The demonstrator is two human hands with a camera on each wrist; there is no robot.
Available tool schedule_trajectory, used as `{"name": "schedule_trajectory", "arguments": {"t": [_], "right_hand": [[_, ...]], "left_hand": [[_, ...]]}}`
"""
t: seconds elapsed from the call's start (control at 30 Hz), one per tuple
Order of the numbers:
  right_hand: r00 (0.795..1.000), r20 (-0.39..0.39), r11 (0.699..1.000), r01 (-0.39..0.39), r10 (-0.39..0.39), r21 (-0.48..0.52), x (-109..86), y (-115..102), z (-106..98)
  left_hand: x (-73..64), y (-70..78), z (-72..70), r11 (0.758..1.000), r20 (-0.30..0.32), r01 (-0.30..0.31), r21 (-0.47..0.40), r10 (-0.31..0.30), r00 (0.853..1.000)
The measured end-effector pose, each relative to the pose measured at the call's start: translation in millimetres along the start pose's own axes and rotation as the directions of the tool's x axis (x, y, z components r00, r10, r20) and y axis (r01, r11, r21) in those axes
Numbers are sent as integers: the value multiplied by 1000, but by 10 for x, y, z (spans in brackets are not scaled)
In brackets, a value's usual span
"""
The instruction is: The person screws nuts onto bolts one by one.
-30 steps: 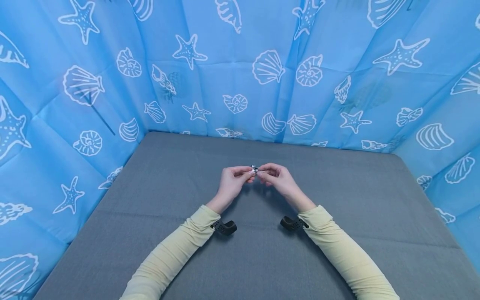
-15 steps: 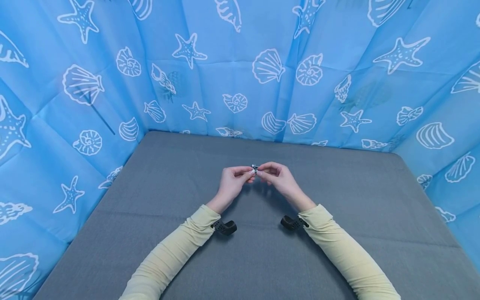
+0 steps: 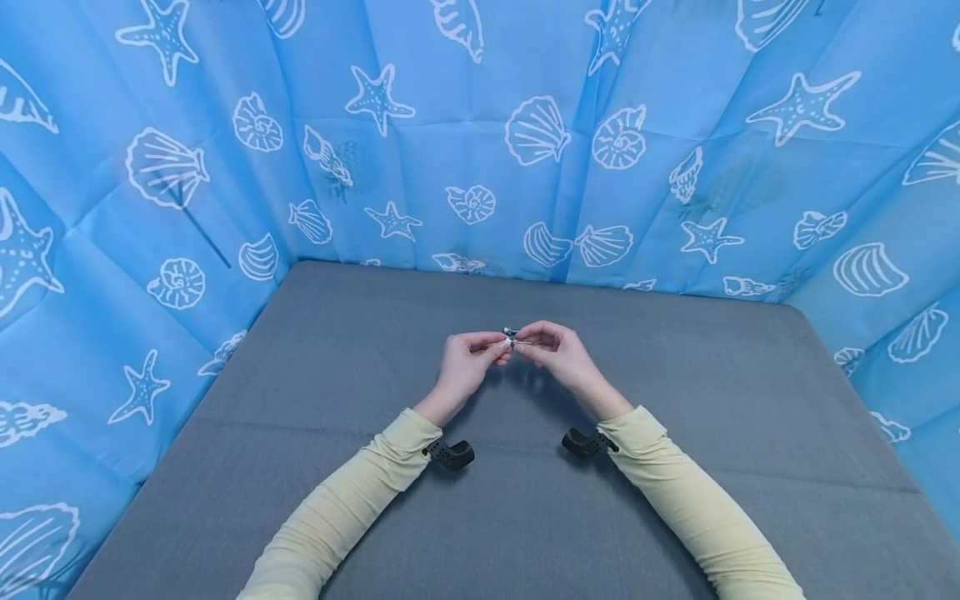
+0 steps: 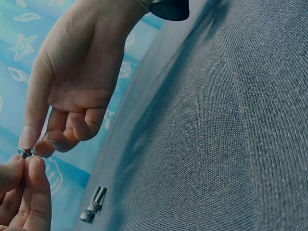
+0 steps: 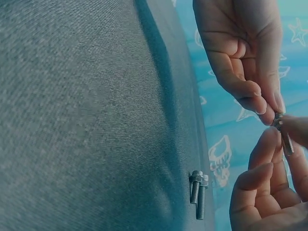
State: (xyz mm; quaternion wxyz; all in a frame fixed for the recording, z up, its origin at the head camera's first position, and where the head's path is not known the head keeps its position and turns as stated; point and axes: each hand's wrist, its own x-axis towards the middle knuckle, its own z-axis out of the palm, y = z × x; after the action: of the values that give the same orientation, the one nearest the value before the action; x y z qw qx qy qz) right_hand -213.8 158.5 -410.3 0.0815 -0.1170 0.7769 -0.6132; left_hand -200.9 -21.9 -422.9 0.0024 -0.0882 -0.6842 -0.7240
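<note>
In the head view my left hand (image 3: 463,365) and right hand (image 3: 561,360) meet above the grey table, fingertips almost touching. Between them is a small silver bolt (image 5: 288,143), its threaded shank showing in the right wrist view. My left thumb and fingers pinch its head end. The right thumb and fingertips close on it from the other side, with the shank running past them toward the right palm. Fingers hide much of the metal, so I cannot tell whether a nut is on it. Two more bolts (image 5: 198,192) lie side by side on the table.
The grey cloth-covered table (image 3: 517,517) stretches out on all sides of the hands. A blue curtain (image 3: 480,150) with white shells and starfish hangs behind and beside it. Black wrist cameras (image 3: 450,455) hang inward from the yellow sleeves (image 3: 352,492).
Both arms keep their places. The right fingertips shift slightly at the bolt: its shank was covered half a second ago and shows again now.
</note>
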Motion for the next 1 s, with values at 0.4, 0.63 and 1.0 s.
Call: {"name": "schedule_trajectory", "arguments": {"t": [0.4, 0.63, 1.0], "right_hand": [[1000, 1, 1000, -19, 19, -8, -13, -27, 5], [1000, 14, 999, 8, -8, -33, -2, -9, 4], [1000, 1, 1000, 22, -22, 0, -8, -14, 19]], "left_hand": [[5, 0, 4, 1000, -1, 0, 0, 0, 1000], [7, 8, 5, 1000, -1, 13, -13, -13, 1000], [12, -1, -1, 1000, -4, 1, -8, -1, 1000]]}}
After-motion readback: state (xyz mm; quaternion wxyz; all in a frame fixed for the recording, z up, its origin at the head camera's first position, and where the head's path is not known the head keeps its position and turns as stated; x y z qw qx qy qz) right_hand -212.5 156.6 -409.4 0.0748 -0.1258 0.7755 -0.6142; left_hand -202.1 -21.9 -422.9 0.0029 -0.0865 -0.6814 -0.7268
